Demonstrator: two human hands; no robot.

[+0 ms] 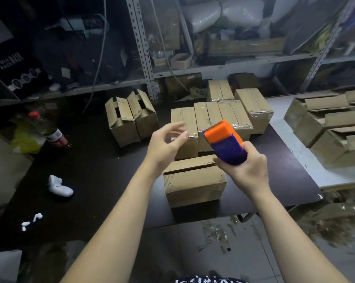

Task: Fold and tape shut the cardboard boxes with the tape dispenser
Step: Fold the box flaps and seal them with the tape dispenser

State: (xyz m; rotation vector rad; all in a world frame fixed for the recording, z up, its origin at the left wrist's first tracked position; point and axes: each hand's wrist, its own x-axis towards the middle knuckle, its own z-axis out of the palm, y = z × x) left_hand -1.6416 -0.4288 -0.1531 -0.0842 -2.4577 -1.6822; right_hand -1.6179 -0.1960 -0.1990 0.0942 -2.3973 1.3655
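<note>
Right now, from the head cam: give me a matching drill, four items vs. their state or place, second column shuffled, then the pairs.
Items:
1. tape dispenser
2. left hand
3. nearest cardboard box
4. bottle with red cap

States:
A. lying on its side at the table's left end
B. open, holding nothing, above the table
C. gripped in the right hand
D. flaps folded down, no tape visible on top

Pairs: 1-C, 2-B, 3-D, 4-A

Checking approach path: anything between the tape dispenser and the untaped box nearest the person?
Nothing visible. The orange-and-blue plastic tape dispenser, held in the right hand, hovers over the near brown cardboard box; the left hand is off to its side.
</note>
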